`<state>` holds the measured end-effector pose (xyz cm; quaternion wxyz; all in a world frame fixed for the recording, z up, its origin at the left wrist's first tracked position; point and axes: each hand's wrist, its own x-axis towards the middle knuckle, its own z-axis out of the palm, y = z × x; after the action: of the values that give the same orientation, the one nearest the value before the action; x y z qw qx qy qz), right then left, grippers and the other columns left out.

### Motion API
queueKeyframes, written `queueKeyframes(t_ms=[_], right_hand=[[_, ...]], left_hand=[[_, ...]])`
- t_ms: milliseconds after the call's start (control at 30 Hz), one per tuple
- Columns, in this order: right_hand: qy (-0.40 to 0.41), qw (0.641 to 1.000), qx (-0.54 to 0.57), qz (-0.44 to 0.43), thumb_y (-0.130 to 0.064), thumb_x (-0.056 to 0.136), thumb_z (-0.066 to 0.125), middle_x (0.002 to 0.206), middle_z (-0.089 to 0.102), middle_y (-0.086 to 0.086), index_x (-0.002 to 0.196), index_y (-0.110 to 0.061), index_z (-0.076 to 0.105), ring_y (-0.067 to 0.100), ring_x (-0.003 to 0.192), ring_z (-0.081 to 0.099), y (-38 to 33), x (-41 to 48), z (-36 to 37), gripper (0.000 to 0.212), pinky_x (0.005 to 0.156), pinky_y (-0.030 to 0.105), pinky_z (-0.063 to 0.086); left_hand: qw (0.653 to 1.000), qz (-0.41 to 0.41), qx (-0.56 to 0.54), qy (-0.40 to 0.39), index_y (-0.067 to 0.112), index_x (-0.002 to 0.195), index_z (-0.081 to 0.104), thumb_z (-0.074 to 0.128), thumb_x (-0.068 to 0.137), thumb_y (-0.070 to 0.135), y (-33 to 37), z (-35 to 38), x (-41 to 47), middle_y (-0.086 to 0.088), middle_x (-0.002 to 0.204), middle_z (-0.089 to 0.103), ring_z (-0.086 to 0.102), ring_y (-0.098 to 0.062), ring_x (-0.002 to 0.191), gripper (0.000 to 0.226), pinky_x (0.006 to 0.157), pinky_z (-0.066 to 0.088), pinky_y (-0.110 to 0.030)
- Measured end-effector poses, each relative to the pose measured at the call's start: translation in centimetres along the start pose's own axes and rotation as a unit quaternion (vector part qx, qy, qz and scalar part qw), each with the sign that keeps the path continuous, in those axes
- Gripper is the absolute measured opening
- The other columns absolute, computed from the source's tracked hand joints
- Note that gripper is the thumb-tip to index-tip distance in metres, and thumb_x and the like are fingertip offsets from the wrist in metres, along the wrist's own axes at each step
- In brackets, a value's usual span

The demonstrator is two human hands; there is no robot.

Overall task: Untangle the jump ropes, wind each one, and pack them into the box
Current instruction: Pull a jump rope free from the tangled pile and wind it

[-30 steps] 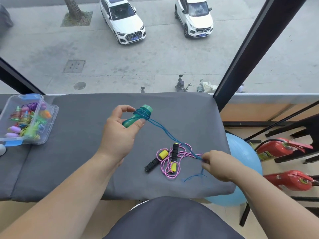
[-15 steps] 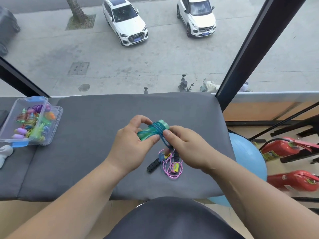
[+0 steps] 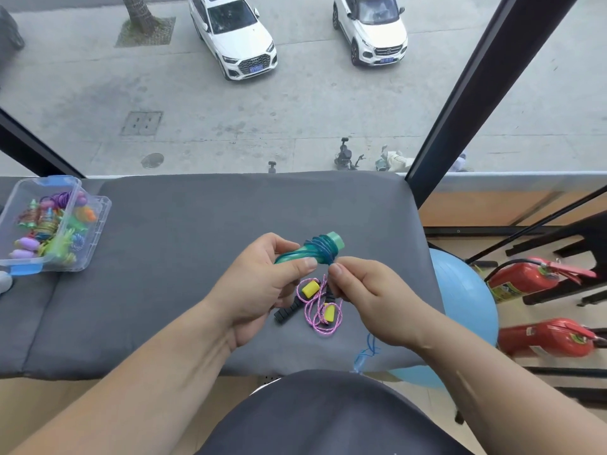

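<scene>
Blue rope [image 3: 321, 251] wraps teal handles [image 3: 335, 241] gripped by left hand [image 3: 259, 289] while right hand [image 3: 372, 298] pinches its strand

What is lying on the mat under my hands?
A tangled pink jump rope with yellow pieces and a black handle lies there. Your right hand covers part of it, so the second handle is mostly hidden.

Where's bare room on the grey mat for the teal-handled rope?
Bare grey padded mat between the clear plastic box and the left hand; also the far strip. Crowded by the right hand, where the pink corded jump rope lies.
</scene>
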<state>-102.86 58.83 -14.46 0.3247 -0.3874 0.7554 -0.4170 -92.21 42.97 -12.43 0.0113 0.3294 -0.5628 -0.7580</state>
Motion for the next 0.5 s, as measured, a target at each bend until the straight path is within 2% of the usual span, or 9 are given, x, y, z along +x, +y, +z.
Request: queueKeyframes(t_ms=[167, 300, 367, 500], right_hand=[[0.022, 0.998, -0.043, -0.029, -0.037, 0.105, 0.038, 0.074, 0.060, -0.003, 0.083, -0.027, 0.061, 0.017, 0.073, 0.054, 0.66, -1.20, -0.71, 0.033, 0.072, 0.036, 0.047], [0.053, 0.994, -0.067, -0.062, -0.036, 0.103, 0.040, 0.077, 0.062, -0.012, 0.087, -0.024, 0.063, 0.015, 0.077, 0.059, 0.36, -1.06, -0.74, 0.031, 0.072, 0.034, 0.048], [0.082, 0.987, -0.096, -0.098, -0.038, 0.102, 0.040, 0.076, 0.060, -0.016, 0.087, -0.024, 0.062, 0.011, 0.074, 0.058, 0.59, -1.12, -0.82, 0.030, 0.068, 0.034, 0.048], [0.112, 0.971, -0.130, -0.166, -0.033, 0.102, 0.039, 0.083, 0.049, -0.030, 0.091, -0.037, 0.050, -0.004, 0.077, 0.050, 0.76, -1.21, -0.63, 0.015, 0.069, 0.015, 0.039]], left_hand=[[0.998, -0.007, -0.041, -0.048, 0.006, 0.109, 0.050, 0.061, 0.094, 0.000, -0.20, 0.78, -0.36, 0.000, 0.068, 0.052, 0.031, -0.009, 0.049, 0.019, 0.048, 0.028, -0.023], [0.994, -0.003, -0.090, -0.059, 0.005, 0.113, 0.050, 0.073, 0.085, 0.005, -0.41, 0.84, -0.20, -0.004, 0.071, 0.048, 0.031, -0.010, 0.050, 0.036, 0.048, 0.030, -0.022], [0.990, -0.004, -0.119, -0.074, 0.007, 0.111, 0.051, 0.072, 0.081, 0.008, -0.60, 0.97, -0.04, -0.006, 0.071, 0.048, 0.032, -0.010, 0.048, 0.037, 0.046, 0.032, -0.021], [0.977, -0.027, -0.183, -0.107, 0.008, 0.099, 0.056, 0.067, 0.080, 0.013, -0.49, 1.20, -0.07, -0.008, 0.070, 0.049, 0.032, -0.008, 0.044, 0.022, 0.043, 0.033, -0.020]])
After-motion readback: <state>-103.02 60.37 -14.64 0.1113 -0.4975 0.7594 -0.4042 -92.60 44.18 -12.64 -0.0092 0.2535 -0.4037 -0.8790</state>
